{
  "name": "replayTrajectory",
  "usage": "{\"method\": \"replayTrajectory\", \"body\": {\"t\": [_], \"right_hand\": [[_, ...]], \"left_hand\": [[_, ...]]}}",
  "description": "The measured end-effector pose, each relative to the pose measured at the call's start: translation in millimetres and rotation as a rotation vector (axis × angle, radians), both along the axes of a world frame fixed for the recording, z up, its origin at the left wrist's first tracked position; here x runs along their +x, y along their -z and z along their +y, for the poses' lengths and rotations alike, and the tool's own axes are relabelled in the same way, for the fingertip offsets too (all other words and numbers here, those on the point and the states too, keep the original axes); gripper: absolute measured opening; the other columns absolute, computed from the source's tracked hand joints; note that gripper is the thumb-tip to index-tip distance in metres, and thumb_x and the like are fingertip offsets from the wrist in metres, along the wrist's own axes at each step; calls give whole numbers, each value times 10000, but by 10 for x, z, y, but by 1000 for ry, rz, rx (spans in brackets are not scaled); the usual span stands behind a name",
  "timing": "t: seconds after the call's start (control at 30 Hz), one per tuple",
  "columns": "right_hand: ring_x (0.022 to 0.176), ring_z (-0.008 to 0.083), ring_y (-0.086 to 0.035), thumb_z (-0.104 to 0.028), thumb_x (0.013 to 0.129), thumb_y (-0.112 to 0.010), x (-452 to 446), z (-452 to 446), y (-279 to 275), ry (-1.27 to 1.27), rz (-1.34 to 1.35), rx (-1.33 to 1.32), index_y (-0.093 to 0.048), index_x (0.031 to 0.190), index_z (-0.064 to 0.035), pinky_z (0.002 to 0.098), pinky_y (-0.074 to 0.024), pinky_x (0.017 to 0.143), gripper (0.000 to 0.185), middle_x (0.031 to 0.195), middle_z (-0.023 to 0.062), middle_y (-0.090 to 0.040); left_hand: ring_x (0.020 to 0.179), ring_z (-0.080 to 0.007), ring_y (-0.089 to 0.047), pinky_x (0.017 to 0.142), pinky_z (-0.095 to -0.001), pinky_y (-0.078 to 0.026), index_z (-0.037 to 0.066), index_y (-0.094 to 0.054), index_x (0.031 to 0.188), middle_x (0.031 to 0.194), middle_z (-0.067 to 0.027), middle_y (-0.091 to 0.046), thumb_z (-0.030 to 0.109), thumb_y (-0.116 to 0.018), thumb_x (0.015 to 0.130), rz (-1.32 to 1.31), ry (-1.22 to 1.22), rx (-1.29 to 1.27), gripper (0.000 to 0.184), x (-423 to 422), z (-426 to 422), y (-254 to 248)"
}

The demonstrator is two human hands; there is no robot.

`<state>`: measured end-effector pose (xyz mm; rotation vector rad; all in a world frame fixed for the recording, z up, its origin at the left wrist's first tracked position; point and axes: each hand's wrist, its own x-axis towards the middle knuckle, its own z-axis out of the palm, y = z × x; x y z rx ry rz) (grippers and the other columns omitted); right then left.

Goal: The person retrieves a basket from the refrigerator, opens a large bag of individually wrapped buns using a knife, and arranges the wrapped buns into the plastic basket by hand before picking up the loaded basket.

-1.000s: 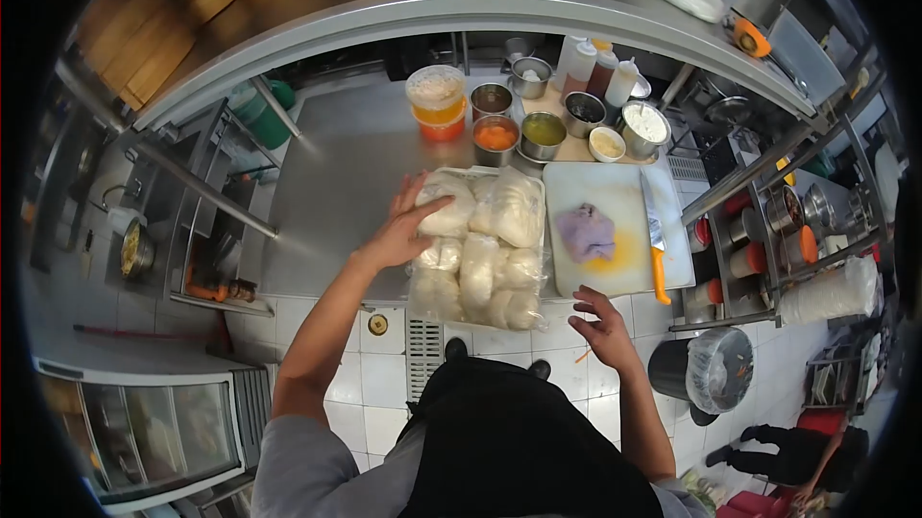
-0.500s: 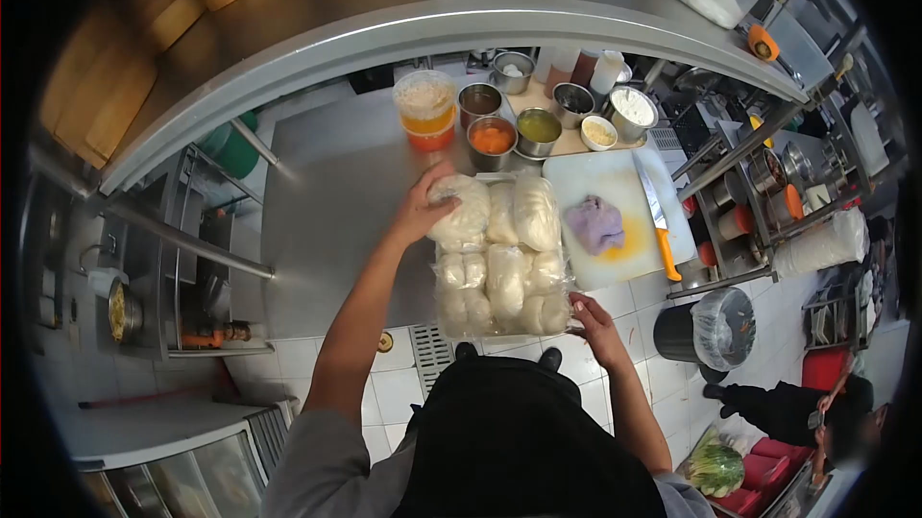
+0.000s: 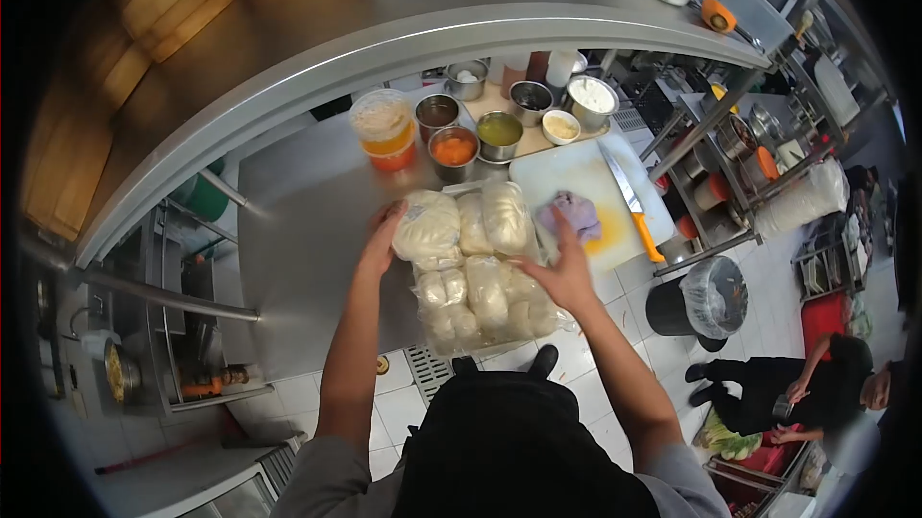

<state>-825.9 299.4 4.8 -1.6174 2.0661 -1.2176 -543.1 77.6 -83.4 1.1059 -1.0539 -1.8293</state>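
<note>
A tray (image 3: 449,190) piled with pale, plastic-wrapped dough-like bundles (image 3: 487,290) sits at the front of the steel counter (image 3: 298,220). My left hand (image 3: 384,235) rests against the large round bundle at the back left, fingers apart. Over the tray's right side is my right hand (image 3: 565,270), its thumb and fingers spread, its thumb close to the bundles. To the right, a purplish lump (image 3: 576,217) lies on a white cutting board (image 3: 547,172), partly behind my right fingers. An orange-handled knife (image 3: 629,196) lies at the board's right side.
Behind the tray stand a stacked tub (image 3: 384,129), metal pots of orange (image 3: 453,148) and green (image 3: 499,131) contents, and squeeze bottles. A shelf (image 3: 432,19) spans above. At right are a lined bin (image 3: 713,297) and a co-worker (image 3: 816,388) holding something small.
My right hand has moved from the tray's front right corner up over its right side, fingers spreading. My left hand stays by the round bundle. The view has shifted.
</note>
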Motion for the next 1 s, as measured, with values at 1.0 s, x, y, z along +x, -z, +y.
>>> {"method": "replayTrajectory", "body": {"t": [1.0], "right_hand": [[1472, 516, -401, -311, 936, -741, 277, -412, 420, -121, 172, 62, -280, 1624, -39, 513, -362, 1221, 872, 1588, 390, -364]], "left_hand": [[1228, -283, -665, 1051, -400, -522, 5, -614, 1423, 1381, -174, -664, 480, -817, 898, -674, 334, -504, 737, -293, -188, -600]]}}
